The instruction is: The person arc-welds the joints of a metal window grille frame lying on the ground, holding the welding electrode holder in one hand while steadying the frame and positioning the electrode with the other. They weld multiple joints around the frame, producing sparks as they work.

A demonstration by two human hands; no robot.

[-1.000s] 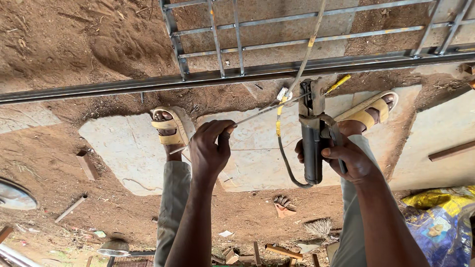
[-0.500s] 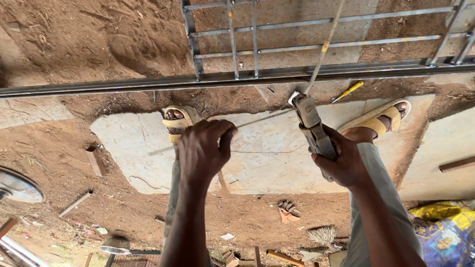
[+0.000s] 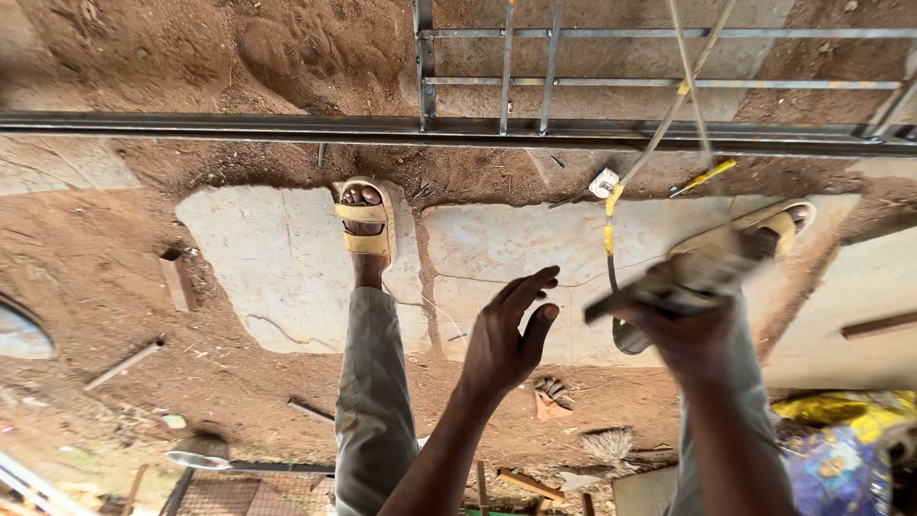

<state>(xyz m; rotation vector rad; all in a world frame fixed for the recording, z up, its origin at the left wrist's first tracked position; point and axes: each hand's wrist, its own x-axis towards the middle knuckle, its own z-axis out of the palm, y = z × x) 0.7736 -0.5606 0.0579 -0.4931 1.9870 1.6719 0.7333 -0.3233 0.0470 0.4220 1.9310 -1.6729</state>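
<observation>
R hand point(image 3: 690, 330) clenched on blurred power tool point(image 3: 683, 277), long axis running up-right. L hand point(image 3: 506, 339) open, empty, just left of it.

Tool point(image 3: 688, 277) in right hand point(image 3: 693, 334) motion-blurred.

- A long metal bar point(image 3: 239, 125) runs left to right across the far part of the scene.
- A metal grille point(image 3: 573, 76) lies beyond the bar, right of centre.
- Two concrete slabs point(image 3: 277, 263) lie side by side on the dirt, nearer than the bar.
- The left foot point(image 3: 365, 225) stands on the left slab; the right foot point(image 3: 755, 229) rests on the right one.
- The left hand point(image 3: 511, 334) is near centre, the right hand point(image 3: 688, 325) just right of it.
- A cable point(image 3: 659, 134) runs from the right hand far over the bar.
</observation>
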